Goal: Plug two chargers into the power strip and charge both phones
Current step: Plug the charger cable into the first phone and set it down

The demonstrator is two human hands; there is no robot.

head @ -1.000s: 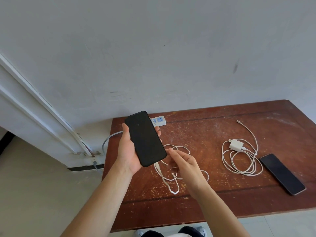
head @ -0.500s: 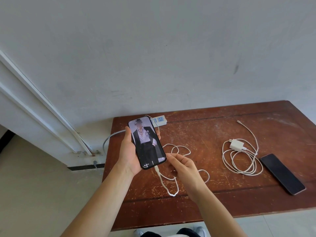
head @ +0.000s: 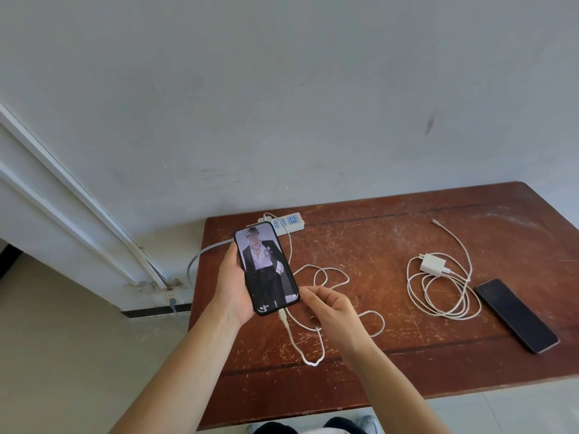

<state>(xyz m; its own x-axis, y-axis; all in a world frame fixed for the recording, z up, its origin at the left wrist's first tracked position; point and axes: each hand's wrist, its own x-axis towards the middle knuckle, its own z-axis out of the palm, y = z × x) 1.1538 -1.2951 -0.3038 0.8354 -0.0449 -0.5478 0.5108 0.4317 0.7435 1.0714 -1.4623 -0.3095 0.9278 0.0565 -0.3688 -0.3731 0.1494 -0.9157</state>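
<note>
Power strip: left part hidden behind raised phone; plug seating there not determinable. Socket detail too small to read. Left hand: fingers hidden behind phone. Right hand: fingertips curled under, contact with white cable not determinable. Table: near-left corner covered by forearm. Shoes, dark trousers: cut off by bottom edge.

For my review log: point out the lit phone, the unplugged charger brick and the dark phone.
lit phone (head: 266, 267), head view, middle of screen
unplugged charger brick (head: 433, 264), head view, white body
dark phone (head: 517, 315), head view, middle of screen
</note>
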